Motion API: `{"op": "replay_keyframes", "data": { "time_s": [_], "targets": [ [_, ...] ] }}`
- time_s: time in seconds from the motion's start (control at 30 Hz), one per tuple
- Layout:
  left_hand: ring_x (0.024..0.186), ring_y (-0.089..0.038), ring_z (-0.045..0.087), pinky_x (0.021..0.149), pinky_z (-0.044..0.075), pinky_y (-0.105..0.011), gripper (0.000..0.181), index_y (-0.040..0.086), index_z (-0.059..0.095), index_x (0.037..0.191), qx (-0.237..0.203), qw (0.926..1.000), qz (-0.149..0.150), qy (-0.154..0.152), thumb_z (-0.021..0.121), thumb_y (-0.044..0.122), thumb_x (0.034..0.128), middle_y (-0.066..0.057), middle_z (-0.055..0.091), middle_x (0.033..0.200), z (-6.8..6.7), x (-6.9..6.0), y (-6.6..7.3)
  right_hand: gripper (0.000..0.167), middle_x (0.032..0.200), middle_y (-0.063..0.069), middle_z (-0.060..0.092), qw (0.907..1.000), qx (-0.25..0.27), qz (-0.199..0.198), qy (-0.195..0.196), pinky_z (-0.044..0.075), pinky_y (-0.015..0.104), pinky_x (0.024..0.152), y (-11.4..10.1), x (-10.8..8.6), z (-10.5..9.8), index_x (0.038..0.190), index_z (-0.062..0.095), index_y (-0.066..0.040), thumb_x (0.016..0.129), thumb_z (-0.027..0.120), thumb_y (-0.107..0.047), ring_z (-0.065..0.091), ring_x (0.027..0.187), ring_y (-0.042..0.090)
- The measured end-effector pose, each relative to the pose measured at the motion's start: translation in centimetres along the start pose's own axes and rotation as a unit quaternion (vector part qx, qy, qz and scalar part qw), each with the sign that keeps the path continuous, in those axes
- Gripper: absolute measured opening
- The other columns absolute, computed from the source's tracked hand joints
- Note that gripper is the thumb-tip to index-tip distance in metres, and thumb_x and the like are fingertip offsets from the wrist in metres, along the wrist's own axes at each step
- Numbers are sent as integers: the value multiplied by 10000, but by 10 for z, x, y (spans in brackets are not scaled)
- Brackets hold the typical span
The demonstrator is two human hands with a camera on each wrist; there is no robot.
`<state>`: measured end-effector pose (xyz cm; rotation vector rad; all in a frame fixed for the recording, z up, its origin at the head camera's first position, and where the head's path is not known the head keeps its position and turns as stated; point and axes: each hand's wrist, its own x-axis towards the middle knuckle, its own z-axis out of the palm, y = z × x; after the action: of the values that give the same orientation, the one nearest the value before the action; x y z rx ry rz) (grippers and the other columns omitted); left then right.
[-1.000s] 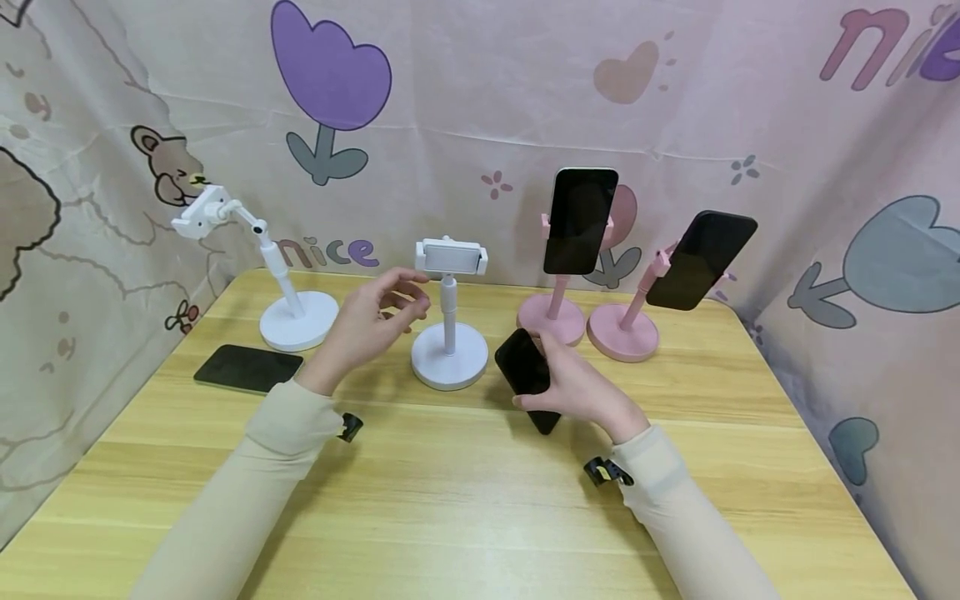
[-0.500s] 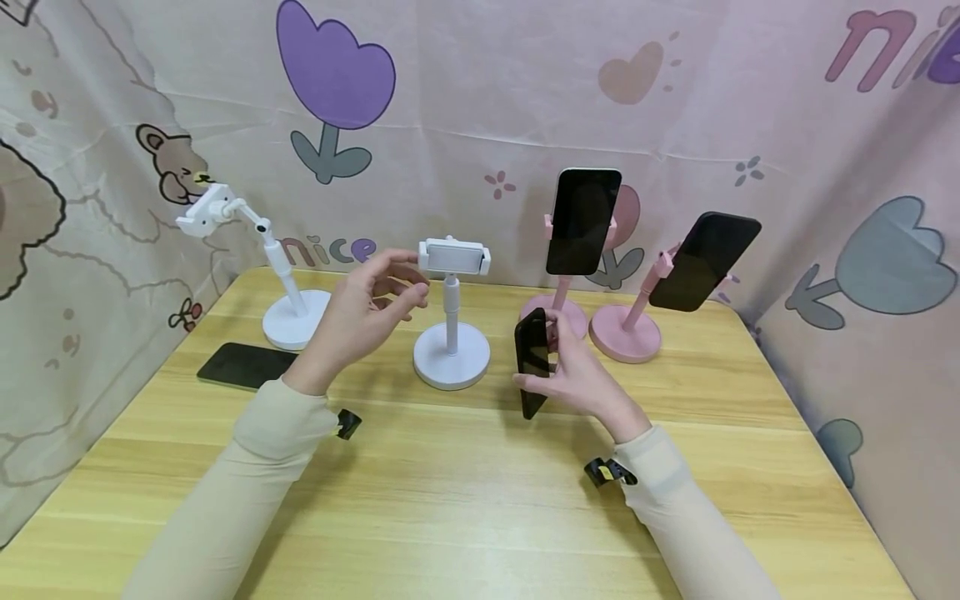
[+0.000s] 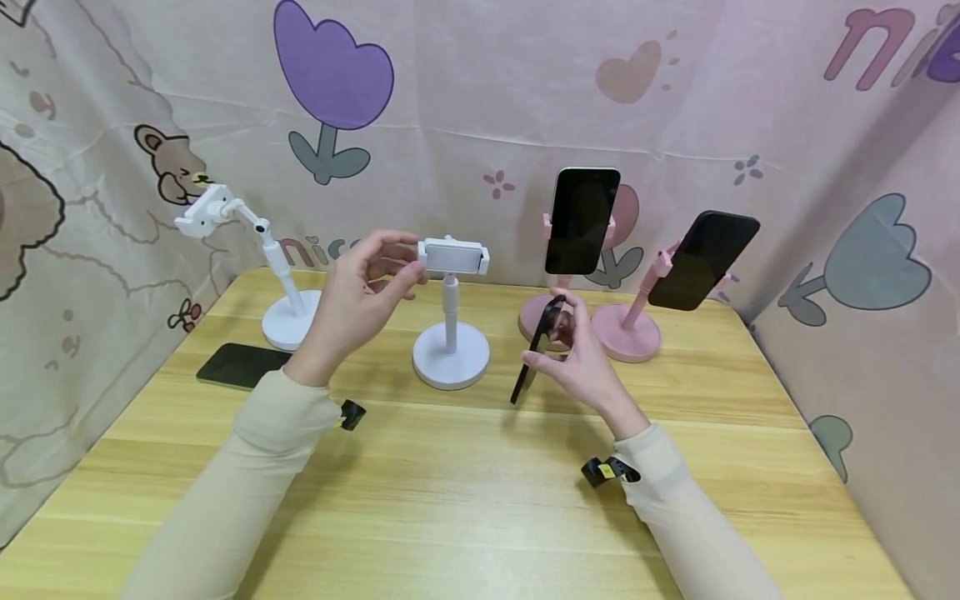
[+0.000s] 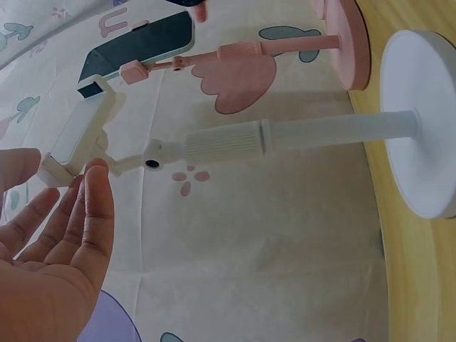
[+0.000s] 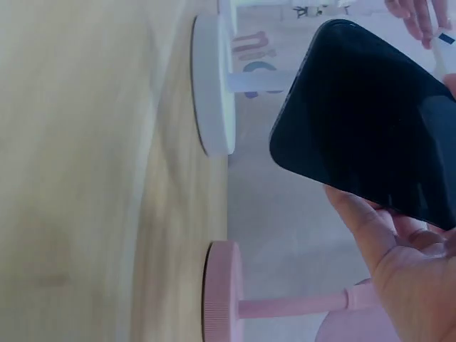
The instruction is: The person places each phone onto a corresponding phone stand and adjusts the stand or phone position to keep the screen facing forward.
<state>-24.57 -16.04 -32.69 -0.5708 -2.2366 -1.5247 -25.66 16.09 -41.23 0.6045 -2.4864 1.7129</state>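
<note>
Head view: two pink stands (image 3: 627, 334) clamp phones (image 3: 703, 261).

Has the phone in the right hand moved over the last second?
Yes: the phone rose in the head view against the left pink stand's base, turning edge-on.

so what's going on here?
A person's right hand holds a dark phone by its edges, tilted up off the wooden table. Their left hand is at the near end of the clamp on the middle white stand; can't tell how firmly. That clamp has no phone in it. Two pink stands each hold one already. Another phone lies flat by the far-left white stand, also without a phone.
</note>
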Motion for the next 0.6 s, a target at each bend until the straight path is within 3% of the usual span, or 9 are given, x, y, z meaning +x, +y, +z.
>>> {"op": "replay_keyframes", "data": {
  "time_s": [0.1,0.23,0.43,0.6],
  "targets": [
    [916,-43,759,778,666,-250,315,51,651,1358,-73,9999,83,36,696,120,1054,-158,726,1165,2,2,1,965,1116,89,549,9995,163,-267,87,606,401,966,-5,0,0,1633,249,-234,881,838,-92,571,1048,369],
    [903,-45,761,777,667,-256,310,51,663,1341,-119,9998,132,75,713,111,1041,-158,733,1148,4,4,1,927,1119,70,592,9977,485,-418,204,610,239,866,-13,0,-1,1590,260,-186,877,835,-44,635,997,259],
    [894,-67,750,768,667,-273,334,39,682,1316,-114,9998,113,101,771,85,998,-166,755,1125,2,5,2,904,1134,52,638,9917,1006,-680,411,632,236,829,-32,2,2,1562,256,-192,886,835,-36,672,978,230],
    [892,-66,743,759,660,-249,343,43,690,1314,-69,9999,57,96,784,85,987,-169,762,1135,2,5,3,895,1143,84,627,9795,1463,-1151,774,635,244,895,-49,3,4,1552,256,-204,887,837,-56,702,962,152]
  ]
}}
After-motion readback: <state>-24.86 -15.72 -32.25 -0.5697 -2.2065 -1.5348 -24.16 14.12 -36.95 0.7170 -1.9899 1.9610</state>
